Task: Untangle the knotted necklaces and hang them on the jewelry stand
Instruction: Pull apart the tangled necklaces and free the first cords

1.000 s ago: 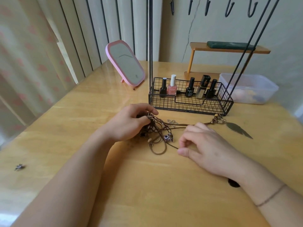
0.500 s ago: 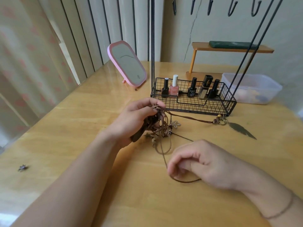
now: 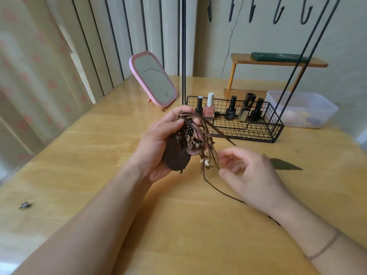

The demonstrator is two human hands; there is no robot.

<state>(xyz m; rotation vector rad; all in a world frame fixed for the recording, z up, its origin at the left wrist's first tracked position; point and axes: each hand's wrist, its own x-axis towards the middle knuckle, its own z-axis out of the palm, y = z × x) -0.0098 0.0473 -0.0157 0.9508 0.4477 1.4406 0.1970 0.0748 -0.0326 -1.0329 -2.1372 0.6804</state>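
My left hand holds a knotted bundle of brown cord necklaces lifted off the wooden table, with a dark brown oval pendant lying in the palm. Beads and cords dangle from the bundle. My right hand hovers just to the right, fingers loosely curled, with a thin dark cord trailing under it across the table. A dark feather pendant lies on the table behind that hand. The black wire jewelry stand rises behind, its hooks at the top edge.
Several nail polish bottles fill the stand's wire basket. A pink mirror leans at the back left. A clear plastic box and a small wooden shelf sit at the back right. A small metal charm lies far left.
My left hand has raised the tangled bundle higher and turned its palm up, showing the oval pendant. My right hand has moved up from the table toward the bundle, its fingers uncurling.
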